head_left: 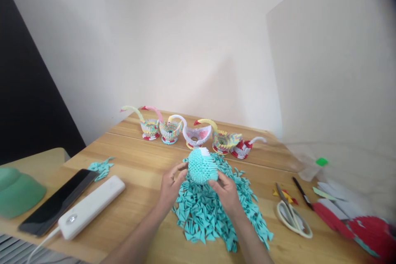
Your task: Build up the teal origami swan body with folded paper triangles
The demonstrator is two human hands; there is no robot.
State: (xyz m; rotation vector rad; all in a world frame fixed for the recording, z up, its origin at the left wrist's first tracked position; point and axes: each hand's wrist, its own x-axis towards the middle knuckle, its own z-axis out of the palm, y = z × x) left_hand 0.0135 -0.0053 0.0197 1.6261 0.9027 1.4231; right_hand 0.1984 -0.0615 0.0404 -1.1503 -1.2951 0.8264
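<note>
A rounded turquoise body of folded paper pieces [201, 168], with a small white patch at its top, is held up between both hands. My left hand [173, 182] closes on its left side, thumb and fingers at the edge. On the right side my right hand [226, 193] grips the lower edge between thumb and fingers. Beneath it spreads a large heap of loose turquoise folded paper triangles [201, 218], partly hidden by the hands and forearms.
Several folded-paper swans [198, 137] stand in a row at the back. Left lie a black phone [58, 202], a white power bank [91, 207] and a small turquoise pile [102, 168]. Scissors [292, 214], a black pen [302, 193] and red paper pieces [369, 233] lie right.
</note>
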